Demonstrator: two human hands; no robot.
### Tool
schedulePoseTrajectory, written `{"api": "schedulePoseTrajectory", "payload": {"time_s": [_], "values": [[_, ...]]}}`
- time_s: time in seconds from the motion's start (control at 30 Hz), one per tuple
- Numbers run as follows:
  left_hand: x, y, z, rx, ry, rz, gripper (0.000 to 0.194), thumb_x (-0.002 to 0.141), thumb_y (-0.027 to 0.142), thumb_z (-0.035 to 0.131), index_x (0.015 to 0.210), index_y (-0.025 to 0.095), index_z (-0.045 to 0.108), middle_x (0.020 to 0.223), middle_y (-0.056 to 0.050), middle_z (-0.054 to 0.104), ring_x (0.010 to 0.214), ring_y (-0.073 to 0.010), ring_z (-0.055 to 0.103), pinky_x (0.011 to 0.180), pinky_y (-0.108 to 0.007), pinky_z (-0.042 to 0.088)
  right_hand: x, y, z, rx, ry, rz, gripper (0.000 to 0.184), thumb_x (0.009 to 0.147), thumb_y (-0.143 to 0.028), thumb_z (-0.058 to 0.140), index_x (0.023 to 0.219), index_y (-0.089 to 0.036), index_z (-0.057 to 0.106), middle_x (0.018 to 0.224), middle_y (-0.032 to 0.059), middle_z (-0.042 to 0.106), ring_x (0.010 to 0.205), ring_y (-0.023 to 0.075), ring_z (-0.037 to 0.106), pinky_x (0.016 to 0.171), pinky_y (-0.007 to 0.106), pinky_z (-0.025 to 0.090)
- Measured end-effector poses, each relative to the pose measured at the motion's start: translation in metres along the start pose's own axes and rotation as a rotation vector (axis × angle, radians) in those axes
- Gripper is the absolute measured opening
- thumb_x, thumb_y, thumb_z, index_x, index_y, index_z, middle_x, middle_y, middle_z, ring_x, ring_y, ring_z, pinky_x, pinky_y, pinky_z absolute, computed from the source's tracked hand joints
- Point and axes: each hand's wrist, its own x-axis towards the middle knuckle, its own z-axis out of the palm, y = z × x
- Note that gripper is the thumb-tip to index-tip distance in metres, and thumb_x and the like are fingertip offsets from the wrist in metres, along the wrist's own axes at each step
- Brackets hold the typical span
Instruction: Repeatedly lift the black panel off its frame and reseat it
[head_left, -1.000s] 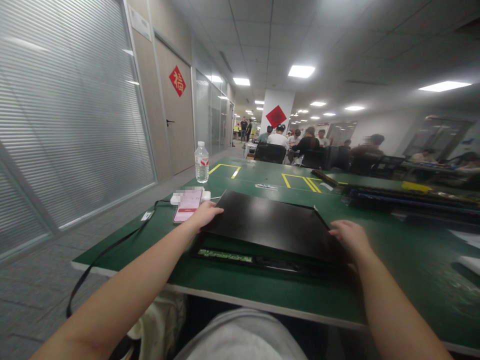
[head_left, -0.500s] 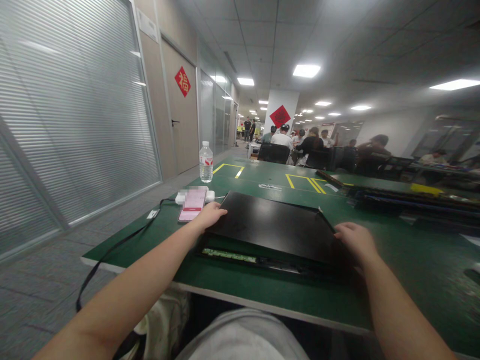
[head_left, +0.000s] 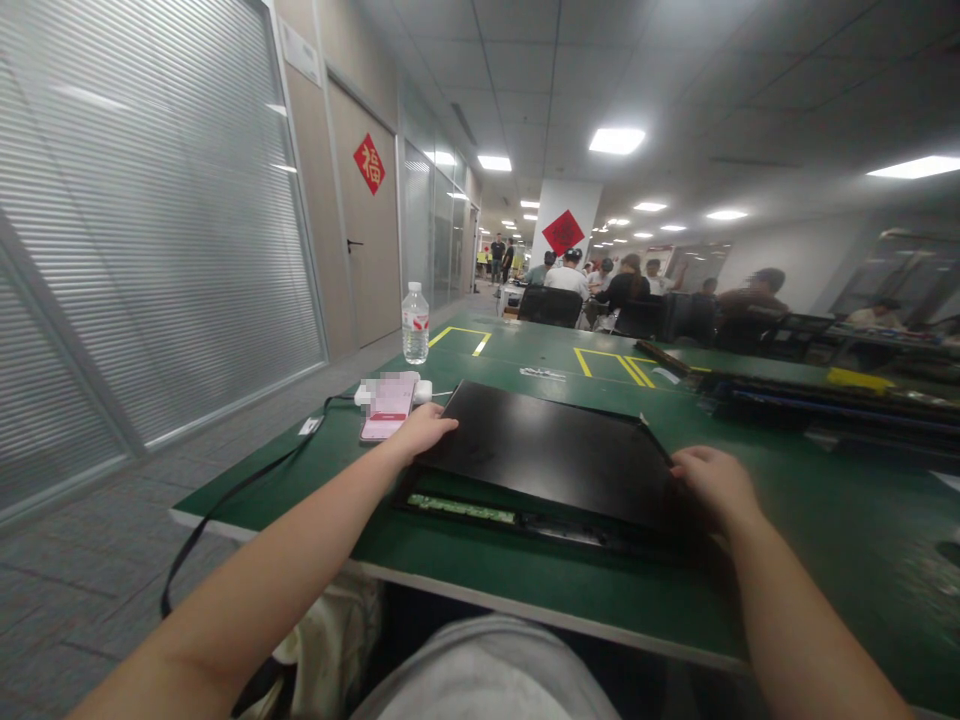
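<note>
Left hand (head_left: 429,430) and right hand (head_left: 716,482) grip opposite edges of the black panel (head_left: 555,445)! Steady, even pressure, clear of the green circuit strip (head_left: 461,509).

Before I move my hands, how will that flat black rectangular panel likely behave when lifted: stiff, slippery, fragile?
The flat black rectangular panel is probably stiff, since it shows no clear sag between the left hand and right hand. Its smooth, faintly shiny face may make it slippery. It looks thin for its width, so twisting could crack it.
</note>
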Motion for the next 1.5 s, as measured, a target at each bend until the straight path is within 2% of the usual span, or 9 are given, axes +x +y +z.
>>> {"api": "schedulePoseTrajectory", "payload": {"time_s": [0.2, 0.33, 0.47, 0.63, 0.93, 1.17, 1.33, 1.5], "values": [[0.002, -0.002, -0.001, 0.003, -0.007, 0.021, 0.015, 0.069, 0.023, 0.068, 0.082, 0.015, 0.069, 0.070, -0.005, 0.074, 0.063, -0.0206, 0.069, 0.057, -0.026, 0.049, -0.002, -0.002, -0.001, -0.032, 0.009, -0.010, 0.015, 0.072, -0.033, 0.061, 0.075, -0.024, 0.073, 0.080, 0.0068, 0.076, 0.075, 0.0258, 0.065, 0.063, 0.034, 0.043], [-0.002, 0.003, 0.000, -0.040, 0.005, 0.001, 0.011, 0.072, 0.021, 0.062, 0.077, 0.015, 0.069, 0.064, -0.003, 0.070, 0.055, -0.0178, 0.064, 0.053, -0.026, 0.045, 0.000, 0.000, 0.000, -0.090, 0.002, -0.015, 0.022, 0.075, -0.034, 0.057, 0.081, -0.023, 0.075, 0.083, 0.0070, 0.076, 0.079, 0.0258, 0.066, 0.063, 0.033, 0.044], [-0.005, 0.006, 0.001, -0.102, 0.052, -0.012, 0.010, 0.070, 0.017, 0.060, 0.074, 0.015, 0.068, 0.063, -0.003, 0.070, 0.055, -0.0177, 0.063, 0.055, -0.026, 0.046, 0.002, 0.000, 0.001, -0.107, -0.001, -0.032, 0.025, 0.075, -0.035, 0.057, 0.084, -0.022, 0.075, 0.083, 0.0079, 0.077, 0.079, 0.0258, 0.067, 0.063, 0.034, 0.045], [-0.006, 0.008, 0.001, -0.168, 0.037, -0.037, 0.012, 0.068, 0.014, 0.058, 0.075, 0.015, 0.068, 0.060, -0.002, 0.069, 0.055, -0.0182, 0.064, 0.056, -0.027, 0.048, 0.001, -0.001, 0.001, -0.123, -0.008, -0.024, 0.025, 0.075, -0.036, 0.056, 0.085, -0.023, 0.075, 0.086, 0.0074, 0.077, 0.081, 0.0266, 0.068, 0.064, 0.034, 0.046], [0.000, 0.000, -0.001, -0.049, 0.058, 0.016, 0.016, 0.071, 0.015, 0.058, 0.079, 0.015, 0.072, 0.064, -0.004, 0.072, 0.057, -0.0186, 0.066, 0.055, -0.026, 0.049, 0.001, 0.000, 0.001, -0.110, -0.006, -0.034, 0.024, 0.073, -0.035, 0.056, 0.083, -0.024, 0.075, 0.084, 0.0081, 0.077, 0.077, 0.0261, 0.068, 0.062, 0.034, 0.046], [-0.003, 0.004, 0.001, -0.061, 0.049, 0.007, 0.025, 0.073, 0.013, 0.056, 0.089, 0.016, 0.075, 0.068, -0.004, 0.074, 0.061, -0.0191, 0.068, 0.057, -0.025, 0.051, 0.001, 0.000, 0.000, -0.138, -0.009, -0.029, 0.023, 0.073, -0.035, 0.055, 0.082, -0.025, 0.074, 0.085, 0.0064, 0.077, 0.080, 0.0260, 0.067, 0.064, 0.034, 0.046], [-0.006, 0.009, 0.003, -0.075, 0.052, -0.022, 0.025, 0.073, 0.009, 0.055, 0.086, 0.016, 0.074, 0.064, -0.002, 0.072, 0.059, -0.0182, 0.067, 0.055, -0.024, 0.050, 0.001, 0.000, 0.000, -0.132, 0.001, -0.038, 0.025, 0.074, -0.036, 0.055, 0.082, -0.023, 0.075, 0.082, 0.0071, 0.076, 0.080, 0.0261, 0.067, 0.064, 0.034, 0.046], [-0.005, 0.008, 0.003, -0.072, 0.062, -0.019, 0.022, 0.073, 0.014, 0.059, 0.089, 0.016, 0.073, 0.063, -0.002, 0.071, 0.057, -0.0190, 0.067, 0.057, -0.026, 0.051, 0.000, -0.001, -0.001, -0.129, -0.010, -0.027, 0.024, 0.074, -0.036, 0.056, 0.082, -0.024, 0.075, 0.082, 0.0067, 0.076, 0.078, 0.0255, 0.067, 0.063, 0.034, 0.046]]}}
